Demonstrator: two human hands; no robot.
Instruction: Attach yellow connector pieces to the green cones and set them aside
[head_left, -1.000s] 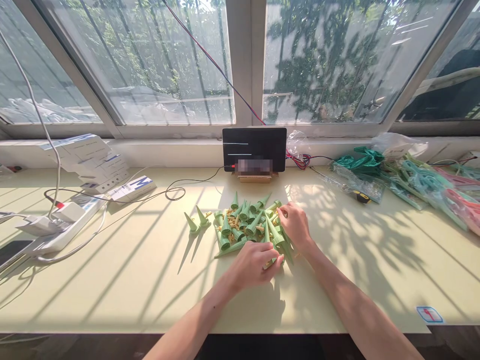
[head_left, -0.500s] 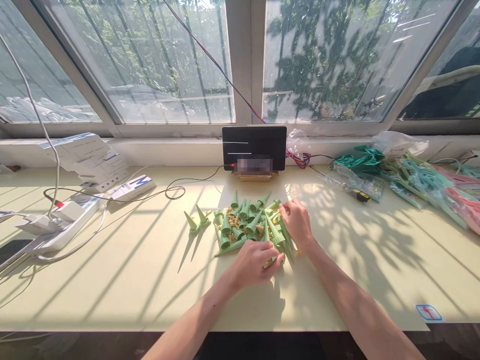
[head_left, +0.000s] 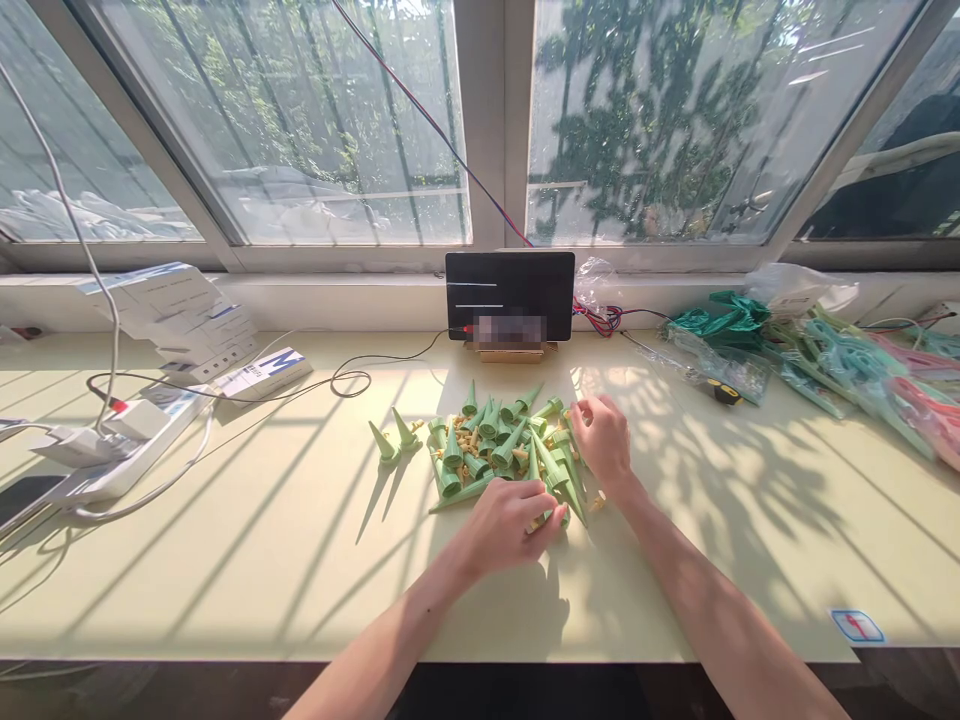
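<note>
Green plastic cones (head_left: 510, 445) lie heaped at the middle of the table, with small yellow pieces (head_left: 471, 440) scattered among them. My left hand (head_left: 510, 520) is closed at the near edge of the heap; green shows under its fingertips, seemingly a cone, most of it hidden by the fingers. At the heap's right edge, my right hand (head_left: 604, 440) has thumb and forefinger pinched together; whatever they hold is too small to name. Two green cones (head_left: 395, 442) stand upright, apart from the heap on its left. A loose yellow piece (head_left: 598, 500) lies below my right hand.
A dark tablet (head_left: 510, 285) leans on a cardboard stand behind the heap. White boxes (head_left: 262, 375) and a power strip (head_left: 146, 450) with cables occupy the left. Plastic bags of green and pink strips (head_left: 862, 370) and a black-yellow tool (head_left: 724, 391) lie at the right.
My right hand has shifted slightly right, away from the heap's edge, uncovering more of the cones there. My left hand stays in place.
</note>
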